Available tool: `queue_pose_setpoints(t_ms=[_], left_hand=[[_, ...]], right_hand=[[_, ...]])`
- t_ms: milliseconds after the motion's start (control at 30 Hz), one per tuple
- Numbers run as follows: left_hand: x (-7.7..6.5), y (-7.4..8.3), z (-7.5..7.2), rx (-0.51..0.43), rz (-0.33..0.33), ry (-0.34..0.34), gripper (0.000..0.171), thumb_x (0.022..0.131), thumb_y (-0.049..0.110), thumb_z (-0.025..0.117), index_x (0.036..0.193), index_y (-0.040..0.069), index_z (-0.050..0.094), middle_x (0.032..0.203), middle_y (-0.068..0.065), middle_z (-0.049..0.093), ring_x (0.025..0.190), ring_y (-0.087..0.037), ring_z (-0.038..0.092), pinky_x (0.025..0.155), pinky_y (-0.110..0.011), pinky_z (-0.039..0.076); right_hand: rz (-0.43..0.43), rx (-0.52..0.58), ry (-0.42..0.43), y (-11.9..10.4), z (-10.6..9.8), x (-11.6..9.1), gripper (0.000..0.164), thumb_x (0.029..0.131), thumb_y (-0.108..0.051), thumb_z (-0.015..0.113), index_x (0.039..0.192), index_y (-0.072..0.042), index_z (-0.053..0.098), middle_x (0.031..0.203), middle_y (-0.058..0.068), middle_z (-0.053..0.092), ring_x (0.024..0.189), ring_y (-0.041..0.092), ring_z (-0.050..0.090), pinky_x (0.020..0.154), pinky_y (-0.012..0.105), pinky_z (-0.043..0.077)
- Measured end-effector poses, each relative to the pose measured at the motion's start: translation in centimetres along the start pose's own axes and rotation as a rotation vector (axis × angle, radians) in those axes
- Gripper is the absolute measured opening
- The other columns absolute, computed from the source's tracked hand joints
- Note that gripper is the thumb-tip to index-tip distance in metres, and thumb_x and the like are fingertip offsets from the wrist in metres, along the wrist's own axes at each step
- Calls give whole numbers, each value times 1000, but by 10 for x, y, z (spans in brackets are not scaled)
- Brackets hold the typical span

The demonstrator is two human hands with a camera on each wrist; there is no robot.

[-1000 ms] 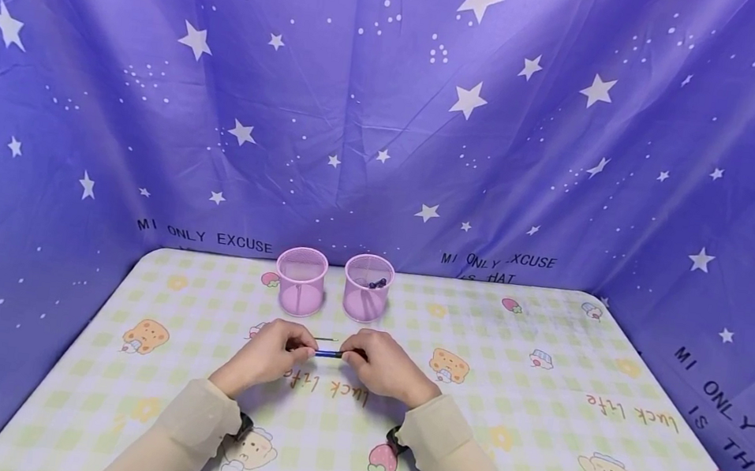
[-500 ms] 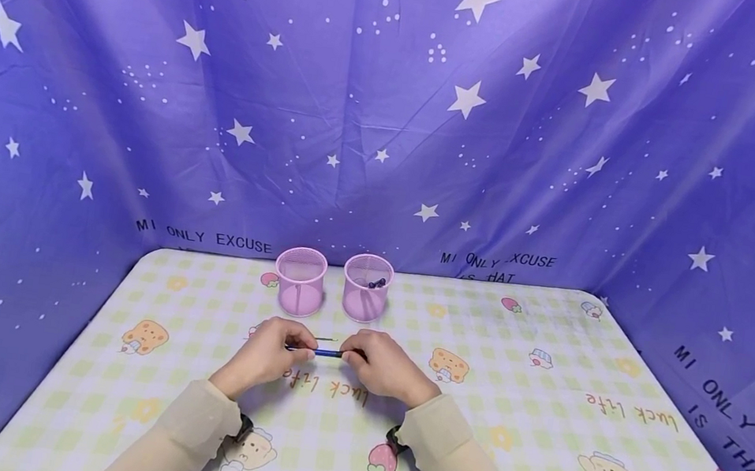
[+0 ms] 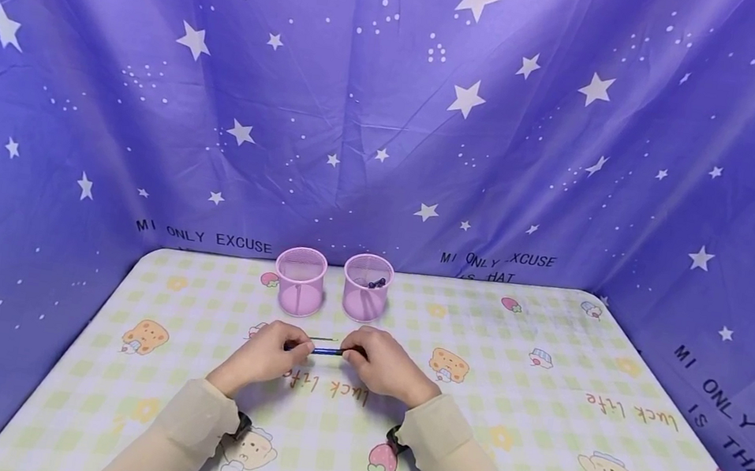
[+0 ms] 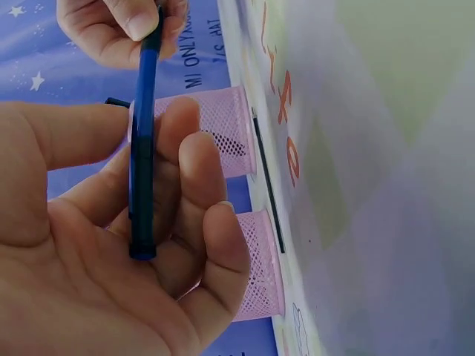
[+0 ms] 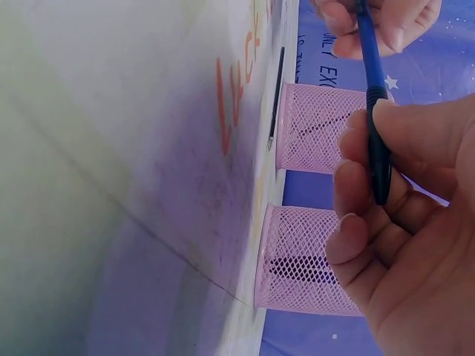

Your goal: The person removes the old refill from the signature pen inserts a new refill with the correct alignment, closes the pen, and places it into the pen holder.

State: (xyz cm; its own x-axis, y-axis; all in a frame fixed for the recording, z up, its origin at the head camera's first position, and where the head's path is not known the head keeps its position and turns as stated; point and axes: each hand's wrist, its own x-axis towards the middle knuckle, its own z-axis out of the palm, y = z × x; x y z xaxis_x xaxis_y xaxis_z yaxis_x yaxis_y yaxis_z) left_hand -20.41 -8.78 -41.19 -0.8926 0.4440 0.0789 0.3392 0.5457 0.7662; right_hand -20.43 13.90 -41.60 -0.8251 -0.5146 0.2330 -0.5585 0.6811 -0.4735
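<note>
A blue pen [image 3: 326, 351] with a dark grip section is held level between both hands, above the table. My left hand [image 3: 272, 354] holds its rear part between thumb and fingers; in the left wrist view the plain end of the pen [image 4: 144, 141] reaches over the palm. My right hand [image 3: 386, 365] pinches the dark grip near the tip, and the tapered tip [image 5: 381, 189] sticks out past the thumb in the right wrist view. Just beyond the hands, a thin dark pen refill [image 4: 269, 182] lies on the tablecloth.
Two pink mesh cups stand behind the hands: the left cup [image 3: 300, 301] and the right cup [image 3: 364, 307], which has small dark items [image 3: 377, 283] inside. A checked tablecloth [image 3: 528, 398] covers the table. Starry purple curtains [image 3: 394, 110] enclose the back and sides.
My left hand has shifted slightly left along the pen's line, uncovering a little more of the refill behind it. The right hand stays in place.
</note>
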Motion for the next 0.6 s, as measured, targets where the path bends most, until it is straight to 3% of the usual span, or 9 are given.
queue_pose_setpoints(t_ms=[333,600], left_hand=[[0,-1,2,-25,4,1,8,90,7,63,87,5,70,70,-2,60,54,-10,48,50,-25,40],[0,0,4,21,-5,69,5,87,8,67,87,8,72,71,3,63,56,-12,52,58,-29,44]], right_hand=[[-15,-13,-4,1,0,0,8,92,-11,62,95,-12,69,87,-7,62,78,7,55,76,27,48],[-27,-17,-9,0,-1,0,9,92,-11,61,94,-13,70,87,-6,62,79,7,56,77,28,48]])
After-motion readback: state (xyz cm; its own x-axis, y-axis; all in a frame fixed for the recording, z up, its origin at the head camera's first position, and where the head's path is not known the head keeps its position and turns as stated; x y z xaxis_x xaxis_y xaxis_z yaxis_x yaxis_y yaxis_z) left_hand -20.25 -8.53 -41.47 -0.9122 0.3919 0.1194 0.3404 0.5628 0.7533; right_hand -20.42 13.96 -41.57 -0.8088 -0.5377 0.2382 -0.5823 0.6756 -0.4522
